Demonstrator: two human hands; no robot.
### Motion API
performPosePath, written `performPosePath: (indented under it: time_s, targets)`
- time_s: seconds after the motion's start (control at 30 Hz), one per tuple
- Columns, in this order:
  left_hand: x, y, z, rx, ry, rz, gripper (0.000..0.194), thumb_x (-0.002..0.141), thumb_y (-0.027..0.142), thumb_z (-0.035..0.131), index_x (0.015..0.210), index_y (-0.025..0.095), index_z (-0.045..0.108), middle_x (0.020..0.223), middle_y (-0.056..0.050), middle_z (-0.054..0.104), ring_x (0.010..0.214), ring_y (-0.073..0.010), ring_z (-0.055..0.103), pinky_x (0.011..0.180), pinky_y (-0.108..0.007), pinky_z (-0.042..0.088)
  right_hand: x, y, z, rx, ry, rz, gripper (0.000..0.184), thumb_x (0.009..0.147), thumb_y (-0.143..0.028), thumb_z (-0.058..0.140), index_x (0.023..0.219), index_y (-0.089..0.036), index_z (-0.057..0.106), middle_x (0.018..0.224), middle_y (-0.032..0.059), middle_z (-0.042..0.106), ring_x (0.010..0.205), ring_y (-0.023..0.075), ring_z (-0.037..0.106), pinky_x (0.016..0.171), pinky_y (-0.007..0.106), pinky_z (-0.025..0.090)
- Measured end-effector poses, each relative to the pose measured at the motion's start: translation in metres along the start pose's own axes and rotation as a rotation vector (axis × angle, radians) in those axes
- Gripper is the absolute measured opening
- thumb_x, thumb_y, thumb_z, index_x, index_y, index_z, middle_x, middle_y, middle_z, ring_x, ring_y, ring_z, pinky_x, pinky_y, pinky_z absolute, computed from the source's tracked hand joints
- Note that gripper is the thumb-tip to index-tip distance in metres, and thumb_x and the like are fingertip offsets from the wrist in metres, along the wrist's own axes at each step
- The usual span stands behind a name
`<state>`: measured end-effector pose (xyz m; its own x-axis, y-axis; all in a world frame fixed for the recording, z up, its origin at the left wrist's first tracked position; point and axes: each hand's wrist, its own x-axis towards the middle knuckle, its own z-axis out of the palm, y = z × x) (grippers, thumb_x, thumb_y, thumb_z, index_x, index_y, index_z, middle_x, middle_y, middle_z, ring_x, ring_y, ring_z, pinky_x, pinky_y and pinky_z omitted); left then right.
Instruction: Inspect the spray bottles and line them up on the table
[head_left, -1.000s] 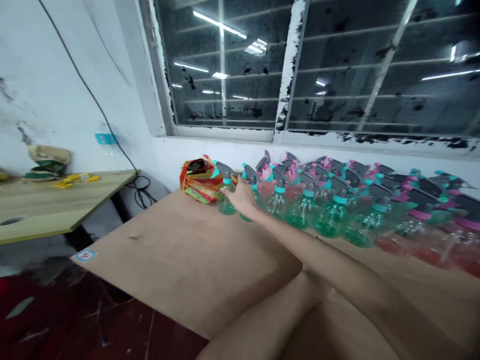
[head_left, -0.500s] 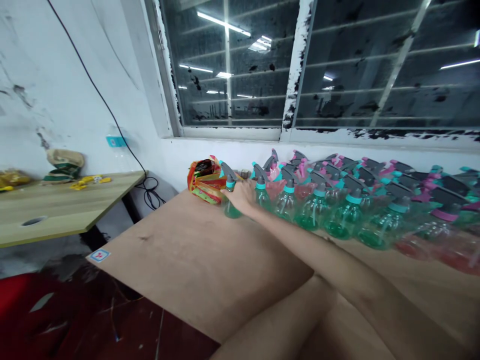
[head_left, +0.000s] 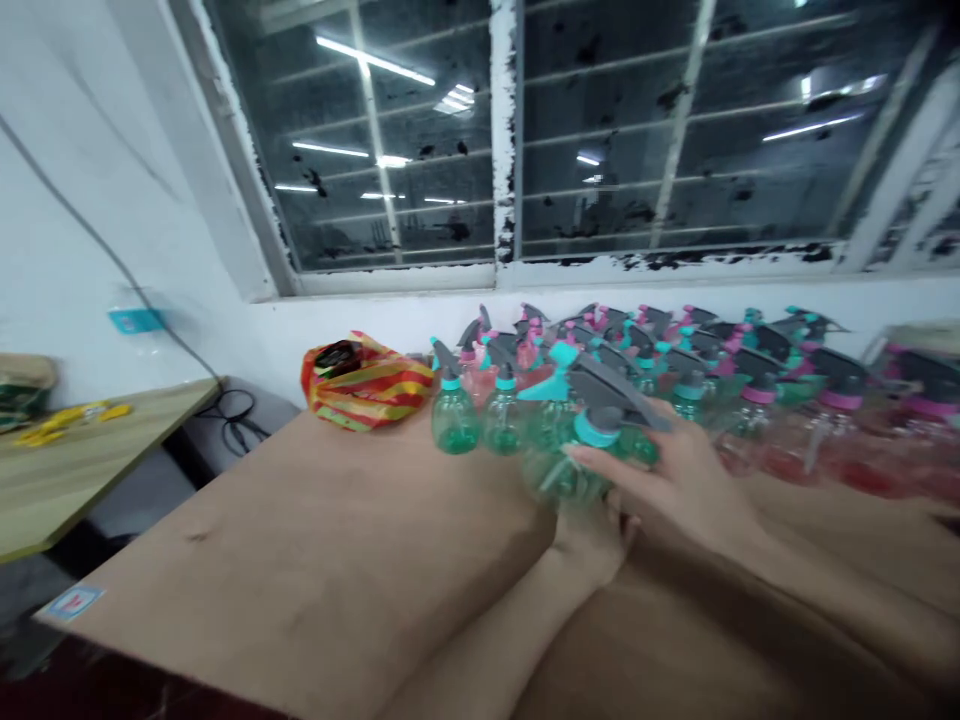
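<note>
My right hand (head_left: 679, 482) is closed over a green spray bottle (head_left: 574, 455) with a teal collar and grey trigger, held just above the brown board (head_left: 315, 560). My left hand (head_left: 592, 530) sits under the bottle's base; its fingers are hidden behind the bottle and the right hand. Just behind stand two small green bottles (head_left: 454, 420), at the left end of the rows.
Several rows of green and pink spray bottles (head_left: 750, 390) line the wall under the window. A red and yellow striped bag (head_left: 364, 385) lies at the rows' left end. A wooden desk (head_left: 75, 460) and black cables (head_left: 232, 410) are at the left.
My right hand has pulled back from the rows' left end and now holds a green bottle nearer to me. My left hand has come up beneath it. The view has swung right.
</note>
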<state>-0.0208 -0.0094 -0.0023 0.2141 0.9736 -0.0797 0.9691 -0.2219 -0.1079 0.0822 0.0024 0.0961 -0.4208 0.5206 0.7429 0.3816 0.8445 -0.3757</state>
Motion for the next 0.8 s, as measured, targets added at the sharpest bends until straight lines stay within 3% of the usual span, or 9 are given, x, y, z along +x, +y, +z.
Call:
performPosePath:
  time_s: [0.07,0.13,0.27,0.43,0.57,0.8]
  targets:
    - [0.005,0.004,0.0,-0.039,0.136,0.012,0.044,0.097,0.036,0.03,0.13,0.011,0.047,0.144,-0.015,0.035,0.13,-0.0344,0.033,0.104,-0.05,0.03,-0.019,0.035,-0.033,-0.064,0.001,0.124,0.035,0.077,-0.054,0.06,0.1,-0.028,0.064,0.088,0.0038,0.068,0.082,0.0279,0.061,0.071,0.043,0.049]
    - [0.009,0.003,0.002,-0.117,0.273,0.006,0.047,0.095,0.036,0.04,0.132,0.008,0.045,0.141,-0.02,0.039,0.132,-0.0324,0.032,0.107,-0.051,0.026,-0.037,0.067,-0.061,-0.087,-0.04,0.248,0.036,0.076,-0.054,0.059,0.098,-0.026,0.065,0.077,0.002,0.067,0.073,0.027,0.063,0.065,0.041,0.05]
    - [0.012,-0.002,0.005,-0.091,0.314,0.017,0.042,0.095,0.034,0.04,0.128,0.01,0.051,0.139,-0.018,0.043,0.13,-0.0301,0.036,0.106,-0.048,0.028,-0.068,0.103,-0.103,-0.089,-0.106,0.37,0.029,0.079,-0.052,0.057,0.075,-0.025,0.067,0.077,0.002,0.07,0.076,0.0286,0.066,0.065,0.041,0.051]
    - [0.015,-0.003,-0.001,-0.037,0.297,0.014,0.042,0.095,0.035,0.04,0.128,0.01,0.051,0.14,-0.017,0.041,0.131,-0.03,0.035,0.106,-0.047,0.029,-0.085,0.103,-0.125,-0.125,-0.149,0.301,0.025,0.078,-0.047,0.061,0.092,-0.028,0.069,0.088,0.0028,0.073,0.082,0.0281,0.068,0.073,0.044,0.053]
    - [0.017,-0.006,0.0,-0.027,0.277,0.023,0.045,0.096,0.037,0.038,0.131,0.011,0.049,0.142,-0.016,0.039,0.133,-0.0287,0.032,0.107,-0.046,0.028,-0.08,0.095,-0.13,-0.124,-0.198,0.298,0.037,0.077,-0.045,0.063,0.11,-0.028,0.062,0.105,0.0042,0.07,0.095,0.0286,0.066,0.082,0.046,0.052]
    - [0.02,-0.01,0.006,-0.004,0.32,0.043,0.046,0.096,0.041,0.035,0.131,0.014,0.048,0.141,-0.012,0.041,0.133,-0.0265,0.032,0.107,-0.044,0.029,-0.077,0.1,-0.134,0.05,-0.29,0.343,0.049,0.076,-0.049,0.063,0.121,-0.03,0.055,0.117,0.0038,0.065,0.11,0.0311,0.058,0.095,0.052,0.044]
